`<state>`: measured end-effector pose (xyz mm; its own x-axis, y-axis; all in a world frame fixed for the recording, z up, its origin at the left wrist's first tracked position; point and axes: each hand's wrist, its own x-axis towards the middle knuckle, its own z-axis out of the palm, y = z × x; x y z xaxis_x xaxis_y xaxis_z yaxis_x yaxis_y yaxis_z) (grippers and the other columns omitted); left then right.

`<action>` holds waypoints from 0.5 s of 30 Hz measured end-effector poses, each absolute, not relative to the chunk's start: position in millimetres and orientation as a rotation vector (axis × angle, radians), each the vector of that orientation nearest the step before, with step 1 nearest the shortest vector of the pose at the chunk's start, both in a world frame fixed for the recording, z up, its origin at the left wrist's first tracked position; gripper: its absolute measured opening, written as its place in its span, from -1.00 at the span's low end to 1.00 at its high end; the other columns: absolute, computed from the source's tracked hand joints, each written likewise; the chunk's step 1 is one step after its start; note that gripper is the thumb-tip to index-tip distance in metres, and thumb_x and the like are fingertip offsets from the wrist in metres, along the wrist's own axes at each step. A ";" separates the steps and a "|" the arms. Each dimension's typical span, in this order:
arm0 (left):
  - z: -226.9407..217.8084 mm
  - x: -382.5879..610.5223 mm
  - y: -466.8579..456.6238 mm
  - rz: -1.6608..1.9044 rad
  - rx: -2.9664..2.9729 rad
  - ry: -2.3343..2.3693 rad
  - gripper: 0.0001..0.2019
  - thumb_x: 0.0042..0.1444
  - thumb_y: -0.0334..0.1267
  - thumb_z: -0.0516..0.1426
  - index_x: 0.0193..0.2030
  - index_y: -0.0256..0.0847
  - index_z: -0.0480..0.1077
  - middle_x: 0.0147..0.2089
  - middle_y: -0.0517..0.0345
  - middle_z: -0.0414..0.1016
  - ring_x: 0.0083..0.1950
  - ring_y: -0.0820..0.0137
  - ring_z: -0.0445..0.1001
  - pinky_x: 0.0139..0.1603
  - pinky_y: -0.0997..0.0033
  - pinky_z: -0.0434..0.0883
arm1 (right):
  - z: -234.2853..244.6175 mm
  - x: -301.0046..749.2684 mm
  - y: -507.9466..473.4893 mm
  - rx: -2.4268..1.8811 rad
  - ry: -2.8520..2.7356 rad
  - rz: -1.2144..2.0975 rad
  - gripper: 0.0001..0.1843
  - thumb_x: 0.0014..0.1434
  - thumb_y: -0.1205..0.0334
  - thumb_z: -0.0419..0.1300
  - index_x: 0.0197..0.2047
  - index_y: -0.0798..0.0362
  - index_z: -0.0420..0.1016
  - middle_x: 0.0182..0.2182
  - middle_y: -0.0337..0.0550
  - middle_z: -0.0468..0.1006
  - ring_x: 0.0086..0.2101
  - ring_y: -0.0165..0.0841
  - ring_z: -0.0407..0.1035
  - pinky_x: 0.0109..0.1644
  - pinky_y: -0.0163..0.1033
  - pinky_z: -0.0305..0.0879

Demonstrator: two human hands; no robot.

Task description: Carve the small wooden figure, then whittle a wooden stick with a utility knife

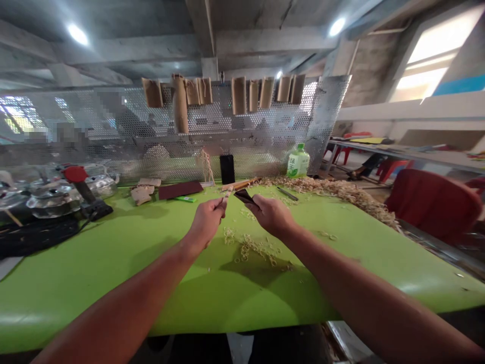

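Observation:
My left hand (206, 222) is closed around a small pale piece of wood (228, 192), whose tip pokes up past the thumb. In my right hand (276, 216) is a dark folded piece of sandpaper (243, 196), pinched between thumb and fingers and pointing toward the left hand. A narrow gap separates the two held things. Curly wood shavings (250, 247) lie on the green tabletop (182, 298) below the hands. Behind them stand a dark phone (227, 169) and a thin wooden stick (246, 184).
A brown sheet (181, 190) and pale wood pieces (143, 193) lie left of the hands. Metal kettles (55, 199) and a red-topped tool (81, 184) crowd the far left. Shavings (333, 189) heap along the right edge near a green bottle (298, 162). A slim tool (287, 193) lies at right.

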<state>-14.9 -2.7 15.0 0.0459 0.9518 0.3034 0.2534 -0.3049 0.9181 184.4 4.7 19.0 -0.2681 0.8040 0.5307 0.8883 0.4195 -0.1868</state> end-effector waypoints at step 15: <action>13.2 -10.0 -7.0 1.305 1.684 1.169 -0.68 0.16 -0.02 0.13 -0.48 -0.21 0.33 -0.62 0.34 0.09 -0.63 0.57 -0.03 -0.59 0.48 -0.07 | 18.9 186.7 7.0 -1.420 -2.164 -0.251 -0.59 0.36 -0.02 -0.07 -0.24 0.06 0.48 -0.55 -0.15 0.44 -0.58 -0.42 0.11 -0.45 -0.25 -0.21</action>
<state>-10.0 -7.0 13.2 0.0865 0.9365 0.3398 0.2356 -0.3507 0.9064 186.7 7.0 18.9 -0.3034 0.7940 0.5267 0.8936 0.4290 -0.1321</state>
